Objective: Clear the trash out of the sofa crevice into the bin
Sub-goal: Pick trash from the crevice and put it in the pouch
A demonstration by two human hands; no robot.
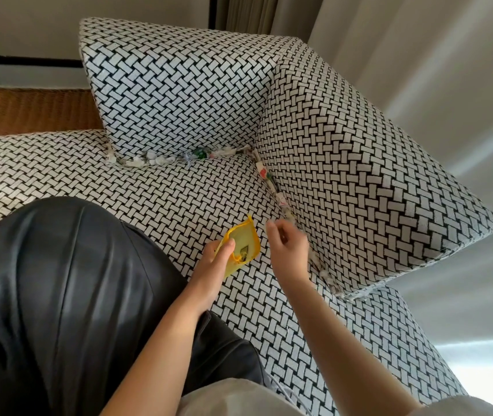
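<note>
**Two hands over a sofa seat, one holding a yellow pouch**

The left hand (213,264) grips a small yellow pouch (243,244) by its near edge, with the thumb curled over the rim. The pouch's mouth is open and something dark lies inside. The right hand (287,249) hovers just beside the pouch, its fingers curled and blurred; whether they pinch anything cannot be told. Both hands are above the seat cushion (179,199) of a sofa covered in black-and-white basket-weave fabric.

Just right of the right hand, scraps of trash (270,180) are wedged along the crevice between the seat and the side cushion (359,175). They are pale paper bits with red and green flecks. Farther from the hands, further trash (155,159) fills the crevice under the back cushion (179,85), including a green wrapper (199,152).

A glossy black garment (59,280) covers the person's lap at lower left. A brown woven mat (29,112) lies beyond the sofa on the left, and a pale curtain (449,85) hangs on the right
</note>
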